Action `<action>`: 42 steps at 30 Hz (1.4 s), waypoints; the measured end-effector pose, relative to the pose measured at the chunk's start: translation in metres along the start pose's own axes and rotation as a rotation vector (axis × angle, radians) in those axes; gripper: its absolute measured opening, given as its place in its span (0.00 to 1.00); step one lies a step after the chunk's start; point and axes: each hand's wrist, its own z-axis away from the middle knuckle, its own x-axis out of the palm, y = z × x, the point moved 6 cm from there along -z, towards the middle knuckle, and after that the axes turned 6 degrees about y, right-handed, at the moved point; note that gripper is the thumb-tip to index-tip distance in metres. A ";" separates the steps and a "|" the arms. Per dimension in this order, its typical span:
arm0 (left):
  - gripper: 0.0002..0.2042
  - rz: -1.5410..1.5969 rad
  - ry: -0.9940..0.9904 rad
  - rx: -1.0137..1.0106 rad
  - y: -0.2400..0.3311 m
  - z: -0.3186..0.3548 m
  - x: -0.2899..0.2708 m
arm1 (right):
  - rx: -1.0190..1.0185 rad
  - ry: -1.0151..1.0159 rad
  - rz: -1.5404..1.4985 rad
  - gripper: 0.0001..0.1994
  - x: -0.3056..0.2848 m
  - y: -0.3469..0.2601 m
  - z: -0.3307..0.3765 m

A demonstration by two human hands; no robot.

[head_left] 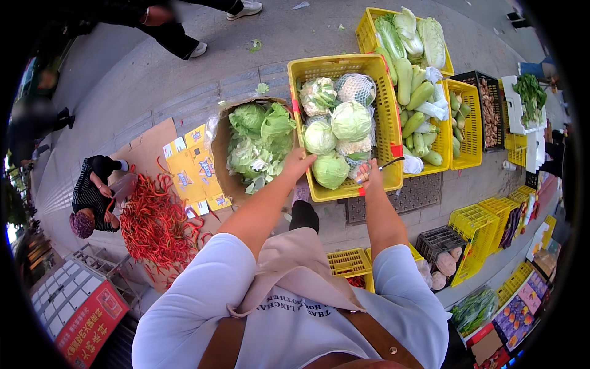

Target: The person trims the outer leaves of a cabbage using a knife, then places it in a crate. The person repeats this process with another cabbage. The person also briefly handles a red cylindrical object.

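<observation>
My left hand rests open on the left rim of a yellow crate full of green cabbages, next to one cabbage at its near end. My right hand is closed on the handle of a thin knife over the crate's near right corner. Some heads in the crate, such as the cauliflower, are wrapped in white net.
A cardboard box of loose cabbage leaves sits left of the crate. More yellow crates hold marrows, and a black crate stands beyond. A person crouches by a pile of red chillies. Another person's legs pass above.
</observation>
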 end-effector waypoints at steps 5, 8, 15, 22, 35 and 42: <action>0.28 -0.112 -0.132 -0.109 -0.102 0.070 -0.115 | -0.076 -0.151 0.526 0.11 -0.019 0.064 0.069; 0.27 -0.109 0.153 -0.111 -0.197 0.134 -0.215 | -0.147 -0.152 0.937 0.11 -0.025 0.104 0.119; 0.27 0.517 0.390 -0.191 -0.308 0.359 -0.283 | -0.381 -0.652 1.270 0.07 0.071 0.170 0.256; 0.24 0.735 0.555 0.215 -0.515 0.480 -0.262 | -0.441 -0.885 1.701 0.08 0.183 0.333 0.269; 0.22 1.602 0.899 -0.020 -0.630 0.616 -0.200 | -0.694 -1.735 2.374 0.15 0.094 0.754 0.659; 0.22 1.755 1.019 -0.138 -0.708 0.659 -0.246 | -1.511 -1.605 2.669 0.14 0.151 0.823 0.625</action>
